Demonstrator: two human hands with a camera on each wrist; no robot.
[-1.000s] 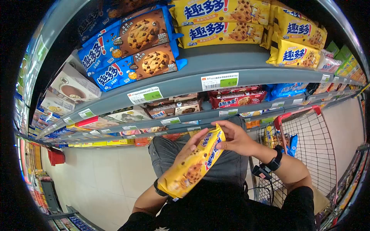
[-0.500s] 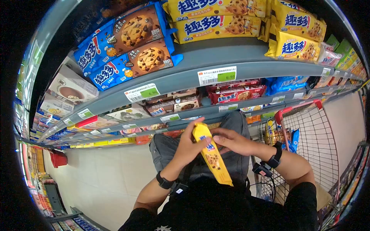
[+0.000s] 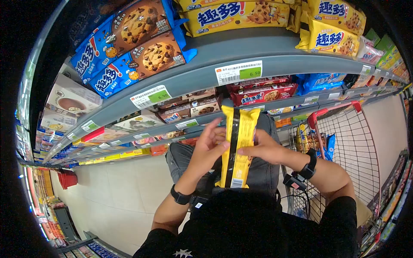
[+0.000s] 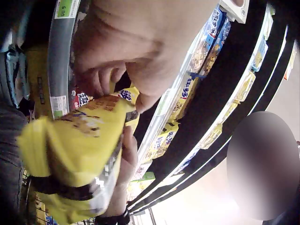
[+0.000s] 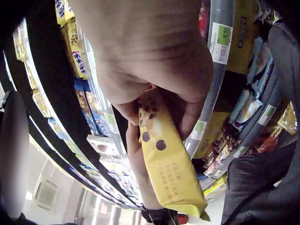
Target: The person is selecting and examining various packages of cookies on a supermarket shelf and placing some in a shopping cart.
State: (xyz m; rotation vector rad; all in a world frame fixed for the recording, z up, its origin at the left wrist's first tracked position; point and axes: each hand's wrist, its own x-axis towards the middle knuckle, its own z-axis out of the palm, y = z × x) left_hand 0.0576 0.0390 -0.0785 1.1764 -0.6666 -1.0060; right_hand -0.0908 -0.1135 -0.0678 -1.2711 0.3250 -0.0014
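Note:
A yellow cookie packet (image 3: 246, 129) stands nearly lengthwise before my body in the head view, its back with a black seam stripe and barcode turned up. My right hand (image 3: 267, 148) grips its right side, thumb across the back and fingers behind. At the left edge, my left hand (image 3: 201, 155) pinches it with the thumb, the index finger lifted away. The left wrist view shows the packet's crimped end (image 4: 40, 145) near the camera. In the right wrist view, the printed front (image 5: 164, 159) slants below the right hand, whose fingers straddle it.
A shelf (image 3: 202, 60) ahead carries blue cookie packets (image 3: 146, 56) and yellow ones (image 3: 241, 17), with price tags (image 3: 238, 73) along its edge. Lower shelves hold red packets (image 3: 262, 94) and boxes. At right stands a wire shopping cart (image 3: 352, 142) with packets inside; a red basket (image 3: 66, 178) sits at left.
The packet has turned from its printed front, through its narrow side, to its striped back, and now stands more upright. Both hands shifted their hold on it. The head view moved slightly.

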